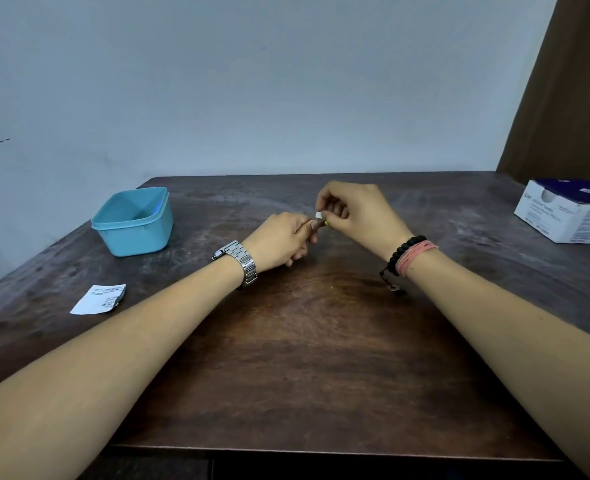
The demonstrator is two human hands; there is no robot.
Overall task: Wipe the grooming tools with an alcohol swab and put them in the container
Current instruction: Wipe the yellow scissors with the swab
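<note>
My left hand (281, 242), with a metal watch on the wrist, grips a small dark grooming tool (318, 224) with a yellow tip; most of the tool is hidden in the fingers. My right hand (357, 214), with bracelets on the wrist, pinches a small white alcohol swab (318, 215) right at the tool's exposed end. Both hands meet just above the middle of the dark wooden table (321, 341). The light blue plastic container (132, 221) stands open at the table's far left, apart from both hands.
A torn white swab wrapper (99, 299) lies on the table at the left, near my left forearm. A white and purple box (570, 211) sits at the far right edge. A grey wall rises behind the table, and a brown curtain (570, 98) hangs at the right.
</note>
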